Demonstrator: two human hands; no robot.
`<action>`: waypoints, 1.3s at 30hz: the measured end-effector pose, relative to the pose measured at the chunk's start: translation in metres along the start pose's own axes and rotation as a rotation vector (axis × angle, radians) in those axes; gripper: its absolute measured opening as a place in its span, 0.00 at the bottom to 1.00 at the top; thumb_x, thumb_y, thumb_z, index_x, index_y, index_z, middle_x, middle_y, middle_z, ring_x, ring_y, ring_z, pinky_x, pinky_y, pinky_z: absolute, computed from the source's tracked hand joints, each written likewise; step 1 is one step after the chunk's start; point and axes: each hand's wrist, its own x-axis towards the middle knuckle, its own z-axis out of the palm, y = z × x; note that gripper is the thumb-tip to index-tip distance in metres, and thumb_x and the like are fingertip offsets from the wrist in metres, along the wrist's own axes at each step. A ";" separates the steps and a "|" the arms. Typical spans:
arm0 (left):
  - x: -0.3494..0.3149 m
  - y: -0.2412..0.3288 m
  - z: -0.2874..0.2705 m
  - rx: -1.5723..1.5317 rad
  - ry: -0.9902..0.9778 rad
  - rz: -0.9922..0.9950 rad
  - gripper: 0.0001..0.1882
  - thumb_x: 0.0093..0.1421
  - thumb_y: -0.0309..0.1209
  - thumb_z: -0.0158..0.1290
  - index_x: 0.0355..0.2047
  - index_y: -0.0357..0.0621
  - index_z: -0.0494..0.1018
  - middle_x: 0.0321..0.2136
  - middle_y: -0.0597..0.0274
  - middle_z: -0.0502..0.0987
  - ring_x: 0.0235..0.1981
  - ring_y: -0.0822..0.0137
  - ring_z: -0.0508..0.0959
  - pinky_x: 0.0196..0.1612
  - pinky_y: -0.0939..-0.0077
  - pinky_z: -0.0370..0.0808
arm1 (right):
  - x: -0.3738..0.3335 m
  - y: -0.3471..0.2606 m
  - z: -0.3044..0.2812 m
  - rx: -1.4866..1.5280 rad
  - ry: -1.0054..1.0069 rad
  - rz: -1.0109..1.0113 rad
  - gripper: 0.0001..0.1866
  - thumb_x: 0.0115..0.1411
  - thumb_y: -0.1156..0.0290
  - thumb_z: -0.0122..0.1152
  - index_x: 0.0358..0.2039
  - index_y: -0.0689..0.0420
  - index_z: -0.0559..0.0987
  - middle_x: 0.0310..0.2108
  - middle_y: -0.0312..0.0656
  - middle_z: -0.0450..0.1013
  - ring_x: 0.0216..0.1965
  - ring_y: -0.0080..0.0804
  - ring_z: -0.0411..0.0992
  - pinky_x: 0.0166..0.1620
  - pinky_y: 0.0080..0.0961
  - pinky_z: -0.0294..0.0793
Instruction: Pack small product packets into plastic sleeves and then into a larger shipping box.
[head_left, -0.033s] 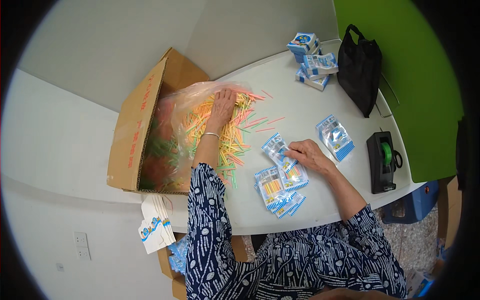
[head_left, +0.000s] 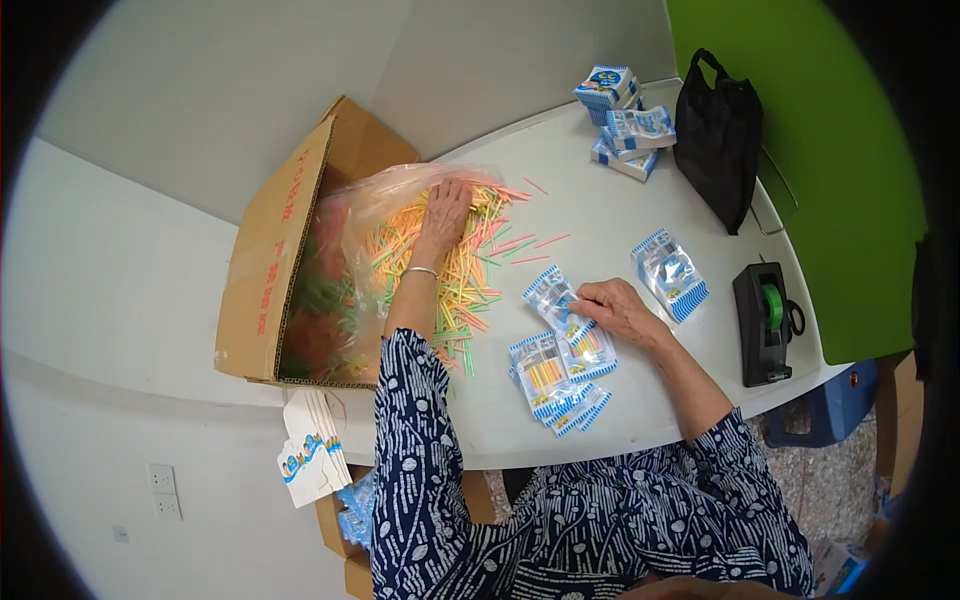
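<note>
Thin pastel sticks [head_left: 462,285] in pink, yellow, orange and green spill in a heap from a clear plastic liner [head_left: 360,196] onto the table. On the upper part of this heap lies my left hand [head_left: 446,215], fingers stretched forward and slightly apart; what is under the palm is hidden. My right hand [head_left: 624,313] pinches the edge of a small clear plastic packet [head_left: 548,296] with blue-striped ends. Just below it, several similar packets [head_left: 541,374] overlap, some showing coloured sticks inside. To the right of that hand are more flat packets [head_left: 668,274].
An open cardboard box [head_left: 262,265] lies on its side at the left. White-and-blue packs [head_left: 620,125] are stacked at the back, beside a black bag [head_left: 718,140]. A black tape dispenser [head_left: 762,335] with green tape stands at the right edge. Printed cards [head_left: 312,455] jut from the table's left front edge.
</note>
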 end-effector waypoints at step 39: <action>-0.022 0.132 -0.176 -2.256 0.350 -0.707 0.18 0.68 0.39 0.39 0.45 0.33 0.64 0.39 0.48 0.75 0.45 0.54 0.76 0.51 0.65 0.72 | -0.010 -0.028 -0.018 0.236 -0.061 -0.016 0.15 0.58 0.62 0.58 0.22 0.61 0.75 0.17 0.29 0.61 0.23 0.15 0.57 0.26 0.20 0.55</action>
